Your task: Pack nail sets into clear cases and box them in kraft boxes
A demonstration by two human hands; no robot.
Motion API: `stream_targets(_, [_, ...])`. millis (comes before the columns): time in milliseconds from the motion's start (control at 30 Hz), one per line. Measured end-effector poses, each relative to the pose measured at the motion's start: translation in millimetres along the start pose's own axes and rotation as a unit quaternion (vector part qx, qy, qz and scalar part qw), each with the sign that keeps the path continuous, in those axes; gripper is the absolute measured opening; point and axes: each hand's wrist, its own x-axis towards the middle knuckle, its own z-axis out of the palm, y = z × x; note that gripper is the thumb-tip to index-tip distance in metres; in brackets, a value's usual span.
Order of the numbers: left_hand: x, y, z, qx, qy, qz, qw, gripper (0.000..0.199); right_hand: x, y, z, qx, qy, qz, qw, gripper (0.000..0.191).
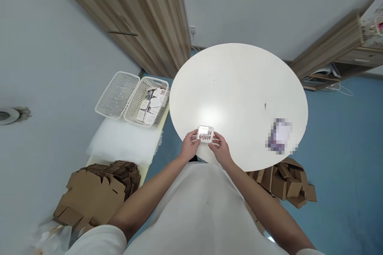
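A small clear case (205, 134) with several pinkish-brown pieces inside is held above the near edge of the round white table (236, 75). My left hand (190, 146) grips its left side, the thumb at the lower left corner. On the opposite side, my right hand (220, 149) holds the case between thumb and fingers. A white label or glare covers the upper part of the case. Its contents are too small to make out fully.
An open white basket (128, 110) with packets stands at the left, beside white wrapping sheets (122, 140) and flattened cardboard boxes (92, 193). A blurred purple item (279, 136) lies on the table's right side. Small cartons (291, 183) are at the lower right.
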Motion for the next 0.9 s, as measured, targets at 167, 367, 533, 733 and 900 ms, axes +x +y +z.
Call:
stream_targets(167, [29,-2,-47.5,0.089,0.04,-0.012,0.995,0.049,28,-2,51,-0.041,-0.026,0.02,0.999,0.059])
stream_targets(367, [73,-4,-100.7,0.157,-0.017,-0.033,0.987,0.053,66,-7,107,-0.122,-0.026,0.035,0.992,0.062])
stream_targets(533, [108,4,-125.3,0.215,-0.036,-0.024,0.976,0.058,101,-7,142,-0.156,-0.026,0.029,0.987,0.065])
stream_targets(733, [137,7,-129.4,0.222,-0.044,0.003,0.974,0.06,125,-7,160,-0.158,-0.003,0.013,0.987,0.069])
stream_targets(900, [150,10,-130.4,0.208,-0.041,0.013,0.977,0.058,133,-13,166,-0.151,0.005,0.004,0.989,0.068])
